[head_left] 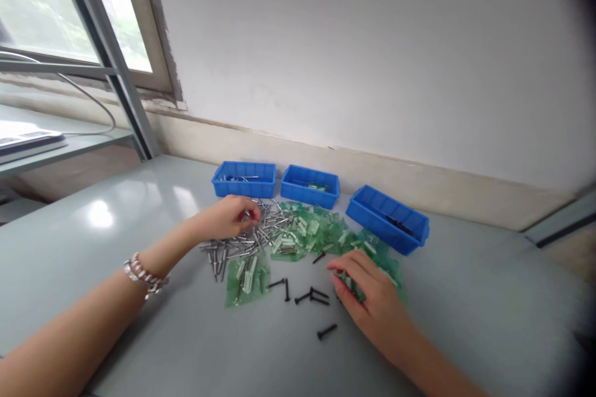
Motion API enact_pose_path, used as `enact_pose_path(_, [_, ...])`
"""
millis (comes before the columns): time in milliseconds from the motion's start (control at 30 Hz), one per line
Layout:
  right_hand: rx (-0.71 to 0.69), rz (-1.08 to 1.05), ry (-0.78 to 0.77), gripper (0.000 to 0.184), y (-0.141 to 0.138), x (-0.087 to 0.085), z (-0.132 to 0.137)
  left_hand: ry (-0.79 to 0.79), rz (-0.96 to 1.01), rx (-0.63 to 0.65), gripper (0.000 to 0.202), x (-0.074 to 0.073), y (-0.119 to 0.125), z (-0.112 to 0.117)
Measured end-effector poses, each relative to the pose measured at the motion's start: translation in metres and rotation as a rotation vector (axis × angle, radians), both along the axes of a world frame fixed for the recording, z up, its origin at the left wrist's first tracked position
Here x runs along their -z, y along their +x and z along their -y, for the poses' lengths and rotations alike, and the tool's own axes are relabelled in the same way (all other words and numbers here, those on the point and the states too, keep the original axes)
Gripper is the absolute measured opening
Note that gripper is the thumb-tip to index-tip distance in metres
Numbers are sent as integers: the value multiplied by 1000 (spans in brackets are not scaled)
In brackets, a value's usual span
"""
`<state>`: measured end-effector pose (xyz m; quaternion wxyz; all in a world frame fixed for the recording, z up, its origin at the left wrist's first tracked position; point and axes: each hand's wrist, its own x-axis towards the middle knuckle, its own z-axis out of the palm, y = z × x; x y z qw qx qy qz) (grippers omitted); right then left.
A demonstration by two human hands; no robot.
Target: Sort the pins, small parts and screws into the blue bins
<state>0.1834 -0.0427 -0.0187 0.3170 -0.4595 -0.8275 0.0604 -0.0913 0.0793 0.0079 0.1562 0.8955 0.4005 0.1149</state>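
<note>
My left hand (229, 216), a beaded bracelet on its wrist, is over the left part of a pile of silver rivets (272, 223). Its fingers are curled in a pinch, and what they hold, if anything, is hidden. My right hand (372, 294) hovers at the right by green plastic packets (321, 232) with pale plugs inside, its thumb and fingers apart and nothing seen between them. A separate green packet (248, 279) lies below the rivets. Several black screws (319, 299) are scattered on the table between my hands, one screw (326, 331) closer to me.
Three blue bins stand along the wall: the left bin (244, 188) holds rivets, the middle bin (310, 194) a green packet, the right bin (386, 223) black screws. They sit on a grey table (153, 335). A metal shelf frame (125, 96) rises at the left by a window.
</note>
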Motion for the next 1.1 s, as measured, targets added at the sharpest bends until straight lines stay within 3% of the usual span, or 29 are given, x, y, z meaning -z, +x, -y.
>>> enact_pose_path(133, [7,0,28,15,-1,-1,0,-92,10,100,15,-3,-1,3])
enact_pose_path(367, [-8,-11,9,15,-2,-1,0,-151,-72,62,13,-2,3,4])
enact_pose_path(633, [-8,4,-32,15,0,1,0,-154,-74,107,8,2,4,6])
enact_pose_path(933, [-9,-13,-3,15,-1,1,0,-131,64,123,17,-4,6,8])
enact_pose_path(1100, [8,-14,-30,15,0,1,0,-93,236,97,17,-13,26,28])
